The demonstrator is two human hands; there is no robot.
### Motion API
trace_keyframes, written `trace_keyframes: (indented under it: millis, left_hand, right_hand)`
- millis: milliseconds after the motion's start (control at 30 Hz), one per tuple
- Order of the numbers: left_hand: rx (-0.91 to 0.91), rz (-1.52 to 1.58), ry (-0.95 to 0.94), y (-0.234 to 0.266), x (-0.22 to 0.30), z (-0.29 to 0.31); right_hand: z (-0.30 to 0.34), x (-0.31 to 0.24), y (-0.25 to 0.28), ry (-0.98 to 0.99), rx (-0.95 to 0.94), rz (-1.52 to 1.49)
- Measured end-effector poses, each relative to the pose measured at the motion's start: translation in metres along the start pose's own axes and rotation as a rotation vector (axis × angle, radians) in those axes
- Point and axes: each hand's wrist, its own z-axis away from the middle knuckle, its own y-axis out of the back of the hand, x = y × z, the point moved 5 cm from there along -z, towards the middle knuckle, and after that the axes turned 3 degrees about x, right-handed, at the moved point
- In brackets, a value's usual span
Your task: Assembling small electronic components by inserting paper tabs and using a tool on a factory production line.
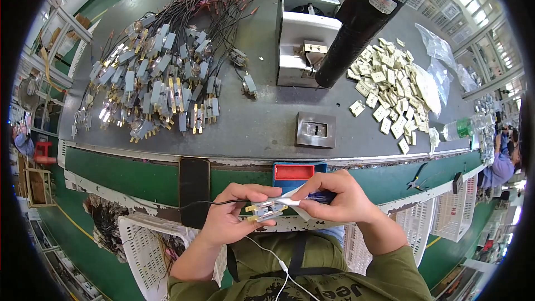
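My left hand (231, 214) is closed on a plug part (266, 209) with a grey body and brass pins. A black wire (195, 206) runs from it to the left. My right hand (337, 198) pinches a thin white piece (294, 199), perhaps cloth or paper, against the right end of the plug part. Something dark blue (322, 196) shows among the right fingers, its kind hidden. Just beyond the hands sits a blue box with a red inner tray (295, 171). On the table, a metal block with a recess (316, 130) lies farther off.
Left on the table (256, 128) lies a heap of wired plug parts (161, 72). At right are pale faceplates (390, 89), plastic bags (437, 72) and a bottle (463, 127). A machine (298, 44) and black cylinder (365, 22) stand behind. Nearer are a phone (194, 192) and cutters (417, 178).
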Motion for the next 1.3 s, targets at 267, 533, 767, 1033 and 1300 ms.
trace_keyframes:
  millis: [267,533,767,1033,1300]
  left_hand:
    - [-0.027,0.087,-0.005,0.0,-0.003,-0.001]
    - [-0.041,0.121,0.041,0.002,-0.004,-0.002]
    - [-0.044,0.118,0.024,0.002,-0.003,-0.002]
    - [-0.039,0.126,0.019,0.003,-0.003,-0.002]
    - [-0.034,0.12,0.01,0.002,-0.002,-0.004]
  right_hand:
    - [0.003,0.003,-0.003,-0.061,-0.003,-0.093]
    - [0.0,-0.004,-0.004,-0.015,-0.036,-0.114]
    - [0.002,-0.004,-0.003,-0.115,-0.103,-0.1]
    - [0.001,-0.005,-0.001,-0.159,-0.072,-0.131]
    - [0.002,-0.006,-0.002,-0.138,-0.08,-0.127]
